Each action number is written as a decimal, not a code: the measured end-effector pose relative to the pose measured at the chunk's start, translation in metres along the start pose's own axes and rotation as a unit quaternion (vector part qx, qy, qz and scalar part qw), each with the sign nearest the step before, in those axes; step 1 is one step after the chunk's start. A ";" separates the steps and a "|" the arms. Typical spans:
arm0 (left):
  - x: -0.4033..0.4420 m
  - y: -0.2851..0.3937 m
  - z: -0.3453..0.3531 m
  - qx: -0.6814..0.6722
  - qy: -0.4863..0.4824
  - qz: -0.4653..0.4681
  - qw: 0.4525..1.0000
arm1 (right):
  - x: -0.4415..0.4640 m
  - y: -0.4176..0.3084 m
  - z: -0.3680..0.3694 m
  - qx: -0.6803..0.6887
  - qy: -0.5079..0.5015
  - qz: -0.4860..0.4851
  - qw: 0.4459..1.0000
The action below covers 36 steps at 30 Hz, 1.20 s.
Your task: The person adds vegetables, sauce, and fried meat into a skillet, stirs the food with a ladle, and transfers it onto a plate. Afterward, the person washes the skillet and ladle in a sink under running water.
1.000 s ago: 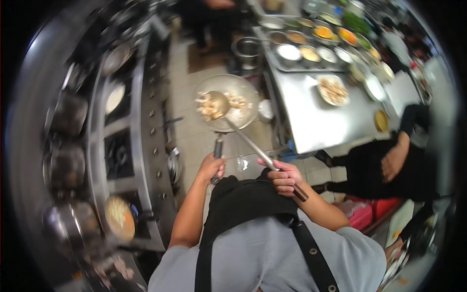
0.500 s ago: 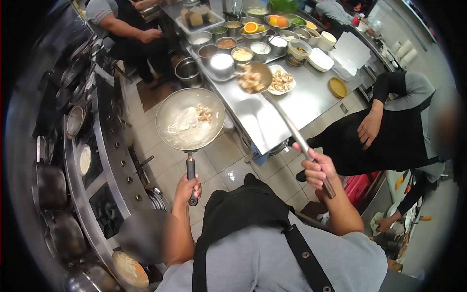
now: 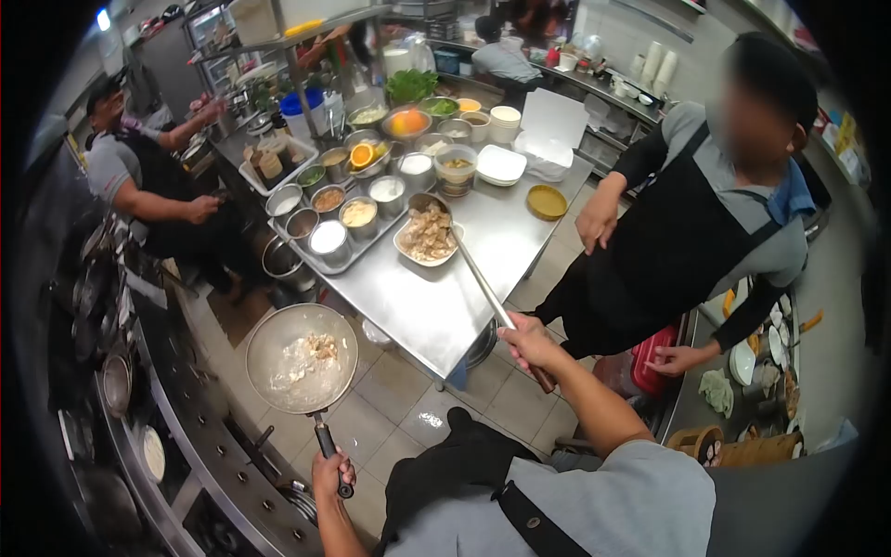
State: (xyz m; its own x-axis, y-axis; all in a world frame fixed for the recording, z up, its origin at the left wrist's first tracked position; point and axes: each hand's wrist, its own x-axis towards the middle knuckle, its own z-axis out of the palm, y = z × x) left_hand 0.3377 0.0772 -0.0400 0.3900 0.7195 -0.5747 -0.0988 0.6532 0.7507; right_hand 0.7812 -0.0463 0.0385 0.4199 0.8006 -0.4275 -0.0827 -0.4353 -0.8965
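Note:
My left hand is wrapped round the black handle of a frying pan. The pan hangs over the floor, left of the table, with creamy sauce and a few pieces of food left in it. My right hand is closed on the long handle of a ladle. The ladle's bowl is tipped at the far edge of a white square dish on the steel table. Pale chunks in sauce heap up in the dish, against the bowl; I cannot tell whether the bowl touches the dish.
On the steel table, metal tins of ingredients stand behind the dish. White plates and a yellow-brown round dish lie further right. One co-worker stands close on the right, another at far left. A stove runs along my left.
The ladle has come down from above the table to the white dish, which now holds a bigger heap. The camera view has tilted up, showing more of the co-workers. Both hands keep their holds.

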 end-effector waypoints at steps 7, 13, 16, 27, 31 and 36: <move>-0.003 0.005 0.004 -0.007 -0.006 0.013 1.000 | 0.009 0.032 0.020 -0.188 0.110 -0.212 0.953; -0.001 0.007 0.003 0.025 -0.033 0.020 0.999 | 0.004 0.028 0.031 -0.316 0.159 -0.136 0.926; -0.004 0.012 0.008 0.019 -0.034 0.025 0.999 | -0.005 0.022 0.038 -0.324 0.163 -0.100 0.926; 0.001 0.007 0.008 0.068 -0.030 0.079 0.994 | -0.021 0.012 0.090 -0.098 -0.113 -0.166 0.975; -0.003 0.018 0.006 0.114 -0.032 0.100 0.988 | 0.003 0.004 0.142 -0.504 -0.051 -0.372 0.778; -0.013 0.037 -0.009 0.097 0.002 0.121 0.988 | -0.008 -0.004 0.103 -0.635 -0.104 -0.313 0.698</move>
State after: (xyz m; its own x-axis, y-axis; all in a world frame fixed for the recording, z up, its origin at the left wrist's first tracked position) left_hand 0.3207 0.0947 -0.0080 0.3723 0.8502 -0.3721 -0.0109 0.4049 0.9143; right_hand 0.6847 -0.0084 0.0339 -0.1373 0.9827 -0.1243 0.9822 0.1188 -0.1453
